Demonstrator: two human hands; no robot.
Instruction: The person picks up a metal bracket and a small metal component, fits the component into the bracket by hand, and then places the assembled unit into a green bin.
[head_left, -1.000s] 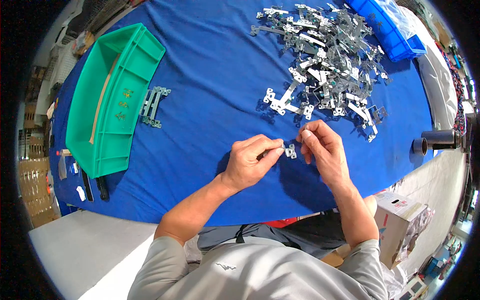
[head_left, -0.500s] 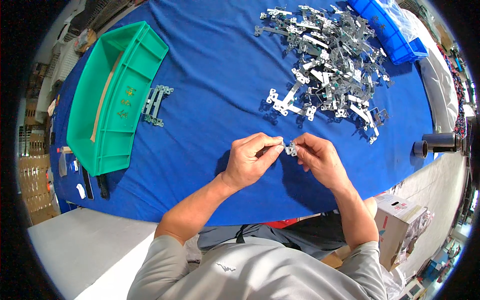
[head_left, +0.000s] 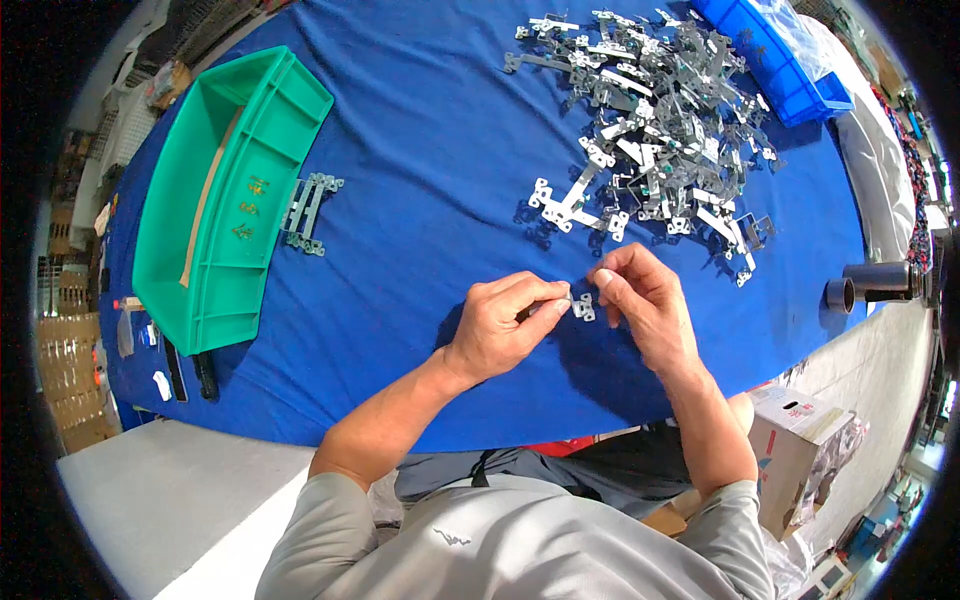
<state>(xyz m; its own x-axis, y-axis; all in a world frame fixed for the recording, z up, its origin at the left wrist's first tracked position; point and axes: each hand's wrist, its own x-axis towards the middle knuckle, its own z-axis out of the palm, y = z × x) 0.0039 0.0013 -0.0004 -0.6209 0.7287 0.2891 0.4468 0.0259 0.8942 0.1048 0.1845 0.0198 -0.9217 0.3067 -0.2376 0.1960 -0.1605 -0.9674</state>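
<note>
Between the thumb and fingers of my left hand (head_left: 508, 325) is a small silver metal bracket (head_left: 583, 307); its flat end with holes sticks out to the right, and the rest is hidden by the hand. Just right of it, my right hand (head_left: 645, 305) has thumb and forefinger drawn together in a pinch slightly above the bracket. Whatever those fingertips hold, if anything, is too small to make out. Beyond my hands lies a large heap of similar metal brackets (head_left: 675, 130), with a few linked or overlapping brackets (head_left: 570, 205) at its near left edge.
A green plastic bin (head_left: 215, 300) stands on the blue tablecloth (head_left: 420, 130) at the left, with several brackets (head_left: 312, 212) lined up against its right side. A blue tray (head_left: 770, 65) sits at the far right. Near the right edge lies a dark metal cylinder (head_left: 880, 284).
My right hand has moved up and off the bracket's end, leaving that end uncovered. My left hand keeps hold of the bracket almost in the same place.
</note>
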